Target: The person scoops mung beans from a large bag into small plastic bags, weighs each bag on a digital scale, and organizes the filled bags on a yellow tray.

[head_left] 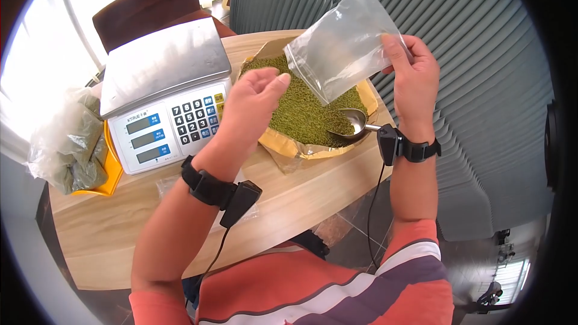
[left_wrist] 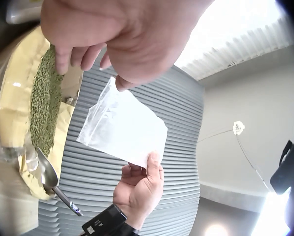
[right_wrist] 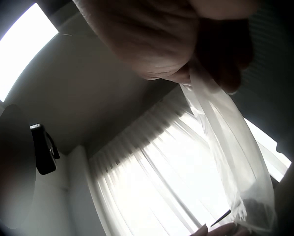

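Observation:
A clear zip bag (head_left: 346, 45) with nothing visible in it is pinched at one end by my right hand (head_left: 415, 78), thumb on top. In the left wrist view the bag (left_wrist: 125, 128) spreads out from the right hand (left_wrist: 139, 189). My left hand (head_left: 256, 96), fingers loosely bent, hangs just left of the bag's zip end, apart from it and holding nothing. Both are above a paper sack of green beans (head_left: 295, 111), where a metal scoop (head_left: 355, 125) lies at the right side. The right wrist view shows the bag (right_wrist: 230, 147) hanging from dark, partly hidden fingers.
A scale with a steel platform (head_left: 165, 60) and keypad stands left of the sack. Filled clear bags (head_left: 75, 138) sit in a yellow tray (head_left: 112, 168) at the far left. Flat clear plastic lies on the wooden table (head_left: 102, 229) near my left forearm. A brown chair (head_left: 144, 9) stands behind.

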